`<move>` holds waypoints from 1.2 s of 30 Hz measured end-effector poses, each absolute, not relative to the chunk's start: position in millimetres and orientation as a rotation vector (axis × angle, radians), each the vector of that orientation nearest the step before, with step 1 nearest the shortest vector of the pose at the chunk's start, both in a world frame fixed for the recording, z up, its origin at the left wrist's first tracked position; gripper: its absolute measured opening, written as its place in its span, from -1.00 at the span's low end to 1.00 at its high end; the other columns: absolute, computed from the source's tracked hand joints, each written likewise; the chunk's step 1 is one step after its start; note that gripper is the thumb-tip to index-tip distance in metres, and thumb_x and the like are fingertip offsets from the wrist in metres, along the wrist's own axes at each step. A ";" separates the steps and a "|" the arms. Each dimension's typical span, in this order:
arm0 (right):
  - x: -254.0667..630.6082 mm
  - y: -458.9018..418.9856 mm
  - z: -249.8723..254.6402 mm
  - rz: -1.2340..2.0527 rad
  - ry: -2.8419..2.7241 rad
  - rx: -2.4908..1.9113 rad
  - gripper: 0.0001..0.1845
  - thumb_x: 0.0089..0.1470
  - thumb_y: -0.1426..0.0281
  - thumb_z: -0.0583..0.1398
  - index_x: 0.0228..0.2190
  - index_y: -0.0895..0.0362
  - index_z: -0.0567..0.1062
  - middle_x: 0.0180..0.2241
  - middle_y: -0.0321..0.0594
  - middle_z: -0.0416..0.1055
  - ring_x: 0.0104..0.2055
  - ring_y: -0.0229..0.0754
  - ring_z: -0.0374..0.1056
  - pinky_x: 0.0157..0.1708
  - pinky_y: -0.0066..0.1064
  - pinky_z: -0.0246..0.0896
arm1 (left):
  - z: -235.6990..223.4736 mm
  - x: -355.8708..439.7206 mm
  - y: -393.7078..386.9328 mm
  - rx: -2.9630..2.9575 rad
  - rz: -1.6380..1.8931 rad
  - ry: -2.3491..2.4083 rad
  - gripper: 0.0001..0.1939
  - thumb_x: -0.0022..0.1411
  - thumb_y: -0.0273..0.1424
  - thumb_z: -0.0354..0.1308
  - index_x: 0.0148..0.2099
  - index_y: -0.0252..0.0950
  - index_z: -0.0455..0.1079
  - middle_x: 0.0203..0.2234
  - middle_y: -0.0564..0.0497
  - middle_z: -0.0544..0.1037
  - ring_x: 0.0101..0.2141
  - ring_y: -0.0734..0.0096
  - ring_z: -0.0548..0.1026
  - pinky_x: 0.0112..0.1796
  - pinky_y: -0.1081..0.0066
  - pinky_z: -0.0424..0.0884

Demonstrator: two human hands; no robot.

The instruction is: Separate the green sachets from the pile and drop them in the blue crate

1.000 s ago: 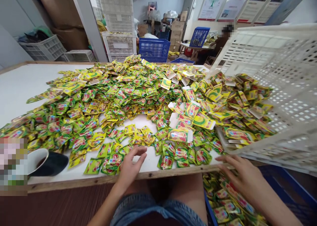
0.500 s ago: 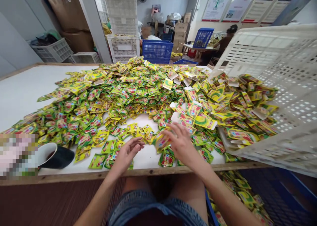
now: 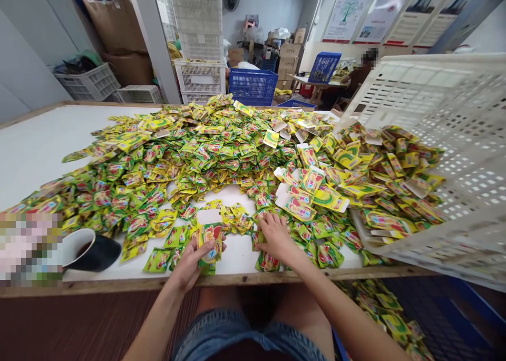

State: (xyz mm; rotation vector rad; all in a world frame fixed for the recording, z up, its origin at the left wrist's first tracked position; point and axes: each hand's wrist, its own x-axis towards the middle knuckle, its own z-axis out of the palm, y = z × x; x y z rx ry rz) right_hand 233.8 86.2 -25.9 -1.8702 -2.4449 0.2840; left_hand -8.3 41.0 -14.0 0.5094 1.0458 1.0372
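Head view, clock read from centre: your left hand (image 3: 188, 262) at seven, fingers closed round one yellow-green printed carton (image 3: 215, 233), end flap raised; your right hand (image 3: 275, 238) at five, fingers bent over green foil sachets (image 3: 269, 263), grip indeterminable; dark mug (image 3: 100, 253), eight; white perforated crate (image 3: 474, 163), three.

Even light, glare on poster (image 3: 380, 14), shadow beneath table (image 3: 51, 134), stretched edges
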 end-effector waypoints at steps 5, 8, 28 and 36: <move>234.4 101.0 -11.0 0.848 -2.203 -1.545 -0.77 0.01 0.42 0.25 -0.27 0.23 0.36 -0.36 -0.35 0.27 -0.31 -0.36 0.13 -0.22 -0.48 -0.04 | -12.9 -3.5 39.3 0.485 1.045 1.088 -0.22 -0.20 -0.28 0.38 0.00 -0.66 0.21 -0.22 -0.34 0.43 -0.29 0.28 0.46 -0.23 0.40 0.35; 232.8 119.5 0.9 1.030 -2.089 -1.464 -0.76 0.04 0.34 0.24 -0.28 0.26 0.41 -0.34 -0.36 0.29 -0.30 -0.41 0.17 -0.33 -0.61 -0.02 | -15.1 -0.9 40.4 0.548 1.050 1.080 -0.21 -0.15 -0.27 0.36 0.04 -0.67 0.18 -0.20 -0.34 0.42 -0.25 0.27 0.45 -0.20 0.41 0.34; 202.8 161.3 -27.6 0.629 -2.454 -1.477 -0.45 -0.19 0.49 0.34 -0.13 0.19 0.29 -0.19 -0.21 0.17 -0.15 -0.25 0.07 -0.21 -0.50 -0.07 | -32.9 5.1 43.1 0.786 1.025 1.120 -0.29 0.00 -0.20 0.27 0.06 -0.60 0.18 -0.09 -0.30 0.38 -0.20 0.36 0.43 -0.12 0.41 0.31; 206.2 139.7 -45.2 0.724 -2.117 -1.344 -0.69 -0.04 0.56 0.24 -0.23 0.28 0.28 -0.20 -0.26 0.20 -0.15 -0.34 0.08 -0.12 -0.51 -0.05 | -38.8 11.1 50.9 0.800 1.033 1.123 -0.31 -0.01 -0.22 0.28 0.06 -0.58 0.19 -0.08 -0.25 0.39 -0.14 0.35 0.40 -0.04 0.37 0.28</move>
